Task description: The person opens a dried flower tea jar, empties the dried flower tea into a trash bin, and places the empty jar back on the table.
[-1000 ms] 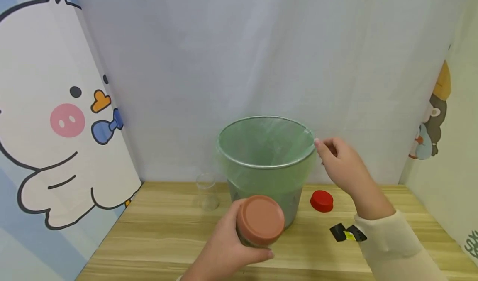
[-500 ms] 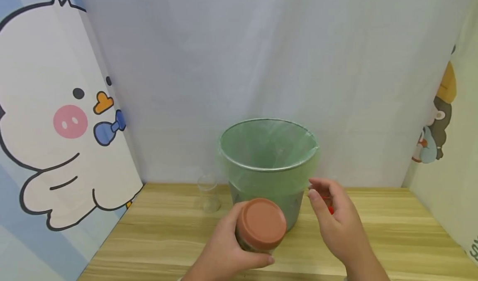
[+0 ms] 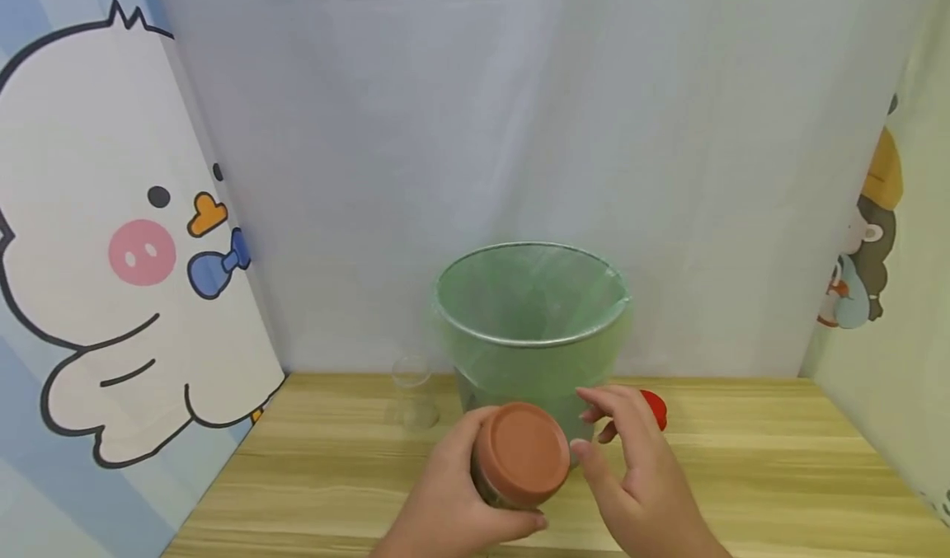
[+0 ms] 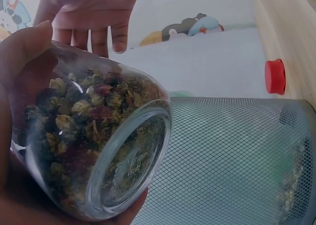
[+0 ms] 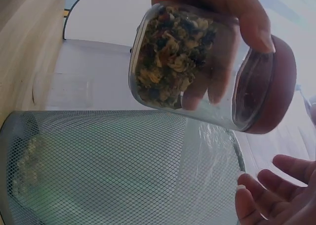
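My left hand (image 3: 445, 496) grips a glass jar (image 4: 98, 131), tilted, with a brown-orange lid (image 3: 525, 452) facing up toward the head camera. Dried flower buds (image 5: 170, 55) fill part of the jar, as the right wrist view shows. To the right of the lid, my right hand (image 3: 644, 480) has its fingers loosely bent and apart, holding nothing. Just beyond both hands stands a mesh wastebasket (image 4: 222, 146) lined with a pale green plastic bag (image 3: 512, 368). Some of the basket's lower front is hidden behind the jar and hands.
A red round cap (image 3: 656, 410) lies on the wooden table (image 3: 326, 492), partly behind my right hand. Left of the basket stands a clear, empty-looking cup (image 3: 416, 397). A white curtain (image 3: 356, 171) hangs behind, with cartoon-printed panels at both sides.
My right hand has come away from the basket's rim, down and left to beside the jar's lid. The left hand and jar have stayed almost still.
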Demonstrator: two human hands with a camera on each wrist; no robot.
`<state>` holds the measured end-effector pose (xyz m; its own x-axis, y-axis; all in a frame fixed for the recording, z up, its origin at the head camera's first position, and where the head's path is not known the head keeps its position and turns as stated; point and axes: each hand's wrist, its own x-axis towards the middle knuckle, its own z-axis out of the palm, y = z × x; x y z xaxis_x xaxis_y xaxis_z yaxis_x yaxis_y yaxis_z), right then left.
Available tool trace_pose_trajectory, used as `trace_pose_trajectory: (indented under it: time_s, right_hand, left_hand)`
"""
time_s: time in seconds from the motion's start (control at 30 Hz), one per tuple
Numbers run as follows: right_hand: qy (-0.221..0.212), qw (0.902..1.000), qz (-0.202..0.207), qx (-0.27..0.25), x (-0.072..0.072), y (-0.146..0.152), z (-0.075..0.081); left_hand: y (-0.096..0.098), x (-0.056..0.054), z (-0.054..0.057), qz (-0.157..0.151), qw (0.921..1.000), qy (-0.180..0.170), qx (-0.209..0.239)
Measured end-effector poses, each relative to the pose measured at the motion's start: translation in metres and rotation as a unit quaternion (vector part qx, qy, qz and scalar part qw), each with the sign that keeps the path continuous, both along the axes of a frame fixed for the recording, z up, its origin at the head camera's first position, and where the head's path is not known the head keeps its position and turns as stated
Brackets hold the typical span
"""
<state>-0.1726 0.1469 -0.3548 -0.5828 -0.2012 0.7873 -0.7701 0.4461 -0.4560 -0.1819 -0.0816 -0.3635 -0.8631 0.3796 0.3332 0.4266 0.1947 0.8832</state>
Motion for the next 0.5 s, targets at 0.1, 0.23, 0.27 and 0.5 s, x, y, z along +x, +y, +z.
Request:
trace_pose_trajectory:
  time_s: [0.1,0.23,0.27,0.5]
  right_hand:
    - [0.031,0.9994,0.015,-0.002,0.001,-0.004,-0.003]
    - [0.046,0.9988,0.01,0.012,0.003,-0.01,-0.007]
    - [0.047,0.9987,0.004,0.018,0.004,-0.011,-0.007]
    - [0.052,0.9976,-0.014,0.045,0.003,-0.015,-0.011]
  left_hand:
    - [0.001,0.0,-0.001,0.009,0.9998,0.014,-0.012]
    - [0.003,-0.001,-0.002,0.016,0.9985,0.041,-0.033]
    - [0.004,-0.001,-0.002,0.017,0.9981,0.047,-0.037]
    - [0.007,-0.003,-0.01,0.06,0.985,0.138,-0.085]
